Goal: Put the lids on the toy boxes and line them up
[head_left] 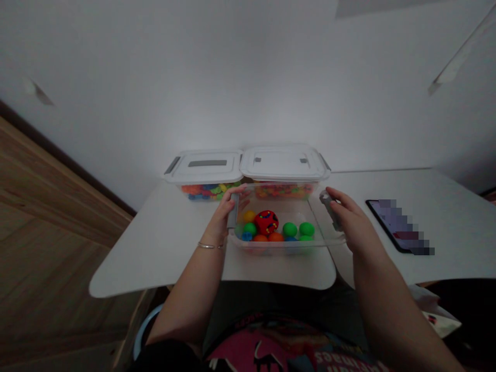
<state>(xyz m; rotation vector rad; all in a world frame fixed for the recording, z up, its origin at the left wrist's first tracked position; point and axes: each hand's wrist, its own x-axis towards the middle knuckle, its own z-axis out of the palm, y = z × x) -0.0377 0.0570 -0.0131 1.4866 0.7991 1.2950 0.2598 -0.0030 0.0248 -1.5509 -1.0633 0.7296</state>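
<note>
The room had a plain white wall [248, 77] in front of you and a brown wood floor [46, 232] on your left. You sat close to a white desk [163, 243] with round corners, so everything was easy to reach.

At the back of the desk, two boxes stood side by side against the wall. The left box [205, 175] and the right box [284, 168] both had white lids on, so the small colored bits stayed inside.

Just in front of them sat the open clear box [281, 243], right in the middle before you. You held it by both short ends, so it could not tip. Your left hand [227, 212] curled around the grey clip on its left end. Your right hand [349, 219] wrapped the grey clip on its right end.

A dark phone [399, 227] lay flat to the right, apart from the boxes.

Inside the open box lay a red ball [266, 221], green balls [290, 229], orange ones and a yellow one, all down at the bottom.
</note>
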